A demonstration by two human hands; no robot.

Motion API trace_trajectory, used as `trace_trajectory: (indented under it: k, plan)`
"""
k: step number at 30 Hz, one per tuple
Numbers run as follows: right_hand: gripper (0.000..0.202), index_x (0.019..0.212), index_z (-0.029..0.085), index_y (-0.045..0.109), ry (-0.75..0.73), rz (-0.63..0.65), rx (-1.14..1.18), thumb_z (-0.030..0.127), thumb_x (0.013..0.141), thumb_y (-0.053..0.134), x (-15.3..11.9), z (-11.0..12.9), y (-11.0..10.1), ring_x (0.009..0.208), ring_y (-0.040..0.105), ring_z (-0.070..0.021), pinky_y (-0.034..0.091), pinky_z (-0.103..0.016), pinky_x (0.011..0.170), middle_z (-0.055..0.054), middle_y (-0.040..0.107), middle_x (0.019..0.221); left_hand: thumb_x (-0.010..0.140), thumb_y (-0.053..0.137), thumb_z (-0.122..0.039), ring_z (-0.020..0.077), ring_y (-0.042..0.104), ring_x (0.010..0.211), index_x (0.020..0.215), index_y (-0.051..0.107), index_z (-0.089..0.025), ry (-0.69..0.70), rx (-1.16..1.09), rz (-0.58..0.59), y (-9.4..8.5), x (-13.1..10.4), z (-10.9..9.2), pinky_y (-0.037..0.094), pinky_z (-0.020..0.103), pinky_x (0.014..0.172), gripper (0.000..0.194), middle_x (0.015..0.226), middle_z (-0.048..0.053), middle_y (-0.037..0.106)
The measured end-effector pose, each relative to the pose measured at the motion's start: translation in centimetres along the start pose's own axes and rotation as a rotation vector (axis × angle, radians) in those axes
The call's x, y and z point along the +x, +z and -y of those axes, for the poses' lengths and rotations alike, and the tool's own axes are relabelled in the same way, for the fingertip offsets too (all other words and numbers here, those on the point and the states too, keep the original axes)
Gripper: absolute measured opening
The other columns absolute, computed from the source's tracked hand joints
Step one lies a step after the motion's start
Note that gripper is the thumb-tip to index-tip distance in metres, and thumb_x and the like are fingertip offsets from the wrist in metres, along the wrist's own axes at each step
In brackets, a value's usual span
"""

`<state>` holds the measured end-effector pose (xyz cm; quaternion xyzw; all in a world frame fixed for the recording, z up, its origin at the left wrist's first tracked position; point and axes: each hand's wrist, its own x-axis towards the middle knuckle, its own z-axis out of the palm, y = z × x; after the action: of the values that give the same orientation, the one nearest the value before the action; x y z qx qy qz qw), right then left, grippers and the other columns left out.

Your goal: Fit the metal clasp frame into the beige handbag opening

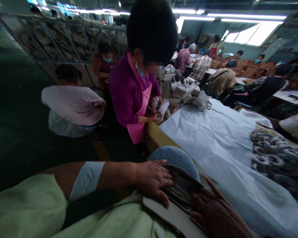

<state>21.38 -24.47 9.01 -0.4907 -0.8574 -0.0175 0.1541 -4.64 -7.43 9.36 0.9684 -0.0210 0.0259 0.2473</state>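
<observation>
My left hand [151,178] lies flat, fingers together, on a curved grey-blue piece [175,158] and the dark layered material [181,188] under it, at the near table edge. My right hand [213,211] rests on the same dark piece from the right, fingers stretched out towards the left hand. A pale stiff edge [169,215] of the piece lies against my green garment. A white band wraps my left forearm. Neither hand closes around anything; both press flat.
A white sheet [221,142] covers the table. A heap of grey rings [275,158] lies at right. A person in a pink apron [136,96] stands at the table's far left edge, another crouches behind [72,102]. More workers sit farther back.
</observation>
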Motion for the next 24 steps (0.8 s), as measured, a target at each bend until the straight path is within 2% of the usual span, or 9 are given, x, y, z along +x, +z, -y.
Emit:
trace_trajectory:
  k: [3, 5, 8, 10, 13, 15, 17, 20, 24]
  plan:
    - [0.034, 0.112, 0.027, 0.068, 0.024, 0.067, 0.025, 0.052, 0.11, 0.045, 0.1, -0.5, -0.8, 0.092, 0.076, -0.013, 0.024, -0.035, 0.128, 0.006, 0.08, 0.097, 0.099, 0.075, -0.054, 0.0314, 0.057, 0.143, 0.128, 0.074, -0.014, 0.024, 0.071, -0.12, -0.9, -0.3, 0.7, 0.019, 0.052, 0.135, 0.05, 0.14, 0.013, 0.071]
    - [0.022, 0.112, 0.029, 0.069, -0.029, 0.052, -0.018, 0.042, 0.109, 0.052, 0.7, -1.0, -1.3, 0.099, 0.076, -0.0149, 0.038, -0.038, 0.117, 0.005, 0.081, 0.106, 0.097, 0.078, -0.055, 0.0327, 0.054, 0.146, 0.116, 0.078, -0.016, -0.012, 0.136, -0.188, -1.1, -0.6, 0.9, 0.01, 0.051, 0.136, 0.044, 0.128, 0.011, 0.077]
    - [0.018, 0.111, 0.03, 0.076, -0.032, -0.022, -0.135, 0.037, 0.103, 0.062, 2.2, -1.8, -0.8, 0.128, 0.068, -0.0295, 0.045, -0.055, 0.113, -0.007, 0.075, 0.136, 0.095, 0.079, -0.059, 0.0325, 0.051, 0.149, 0.108, 0.079, -0.019, -0.041, 0.171, -0.172, -0.6, -0.6, 0.7, -0.003, 0.052, 0.136, 0.042, 0.12, 0.008, 0.079]
    - [0.018, 0.1, 0.029, 0.081, 0.047, 0.056, -0.157, 0.044, 0.096, 0.07, 3.1, -2.4, 0.4, 0.135, 0.062, -0.0385, 0.048, -0.065, 0.111, -0.012, 0.068, 0.146, 0.095, 0.077, -0.062, 0.032, 0.048, 0.151, 0.108, 0.078, -0.018, -0.054, 0.175, -0.156, -0.2, -0.6, 0.6, -0.005, 0.052, 0.135, 0.045, 0.122, 0.009, 0.079]
    - [0.011, 0.088, 0.029, 0.084, 0.139, 0.254, -0.052, 0.03, 0.093, 0.074, 3.8, -3.9, 1.9, 0.128, 0.068, -0.0341, 0.053, -0.06, 0.111, -0.01, 0.075, 0.135, 0.099, 0.071, -0.062, 0.0307, 0.049, 0.151, 0.106, 0.078, -0.017, -0.077, 0.17, -0.135, 0.0, -1.0, 0.7, 0.004, 0.052, 0.135, 0.046, 0.119, 0.01, 0.08]
    - [0.02, 0.085, 0.029, 0.084, 0.148, 0.344, 0.032, 0.018, 0.092, 0.069, 3.7, -4.9, 1.8, 0.123, 0.071, -0.0296, 0.057, -0.053, 0.108, -0.007, 0.078, 0.129, 0.102, 0.07, -0.058, 0.0294, 0.05, 0.15, 0.11, 0.078, -0.019, -0.086, 0.133, -0.123, 0.1, -1.5, 0.9, 0.01, 0.05, 0.134, 0.041, 0.12, 0.009, 0.079]
    - [0.025, 0.087, 0.028, 0.083, 0.151, 0.331, 0.086, 0.02, 0.097, 0.063, 3.5, -5.5, 0.7, 0.124, 0.071, -0.0285, 0.06, -0.049, 0.102, -0.008, 0.076, 0.135, 0.103, 0.072, -0.049, 0.0296, 0.049, 0.15, 0.119, 0.076, -0.02, -0.094, 0.071, -0.136, 0.2, -2.1, 1.3, 0.013, 0.05, 0.133, 0.034, 0.128, 0.007, 0.077]
    - [0.029, 0.098, 0.03, 0.083, 0.155, 0.206, 0.121, 0.034, 0.105, 0.056, 2.9, -5.2, -1.5, 0.126, 0.07, -0.0264, 0.064, -0.044, 0.096, -0.009, 0.072, 0.141, 0.101, 0.077, -0.037, 0.0316, 0.052, 0.148, 0.122, 0.076, -0.021, -0.171, -0.037, -0.216, 0.8, -2.6, 1.8, 0.018, 0.056, 0.131, 0.027, 0.137, 0.006, 0.073]
    - [0.01, 0.092, 0.03, 0.082, 0.066, 0.24, 0.016, 0.039, 0.088, 0.079, 1.6, -3.5, -2.0, 0.129, 0.068, -0.0336, 0.063, -0.053, 0.099, -0.009, 0.071, 0.143, 0.097, 0.081, -0.039, 0.0313, 0.064, 0.133, 0.114, 0.078, -0.02, -0.195, -0.017, -0.249, 1.7, -2.7, 2.1, 0.03, 0.058, 0.126, 0.026, 0.134, 0.009, 0.074]
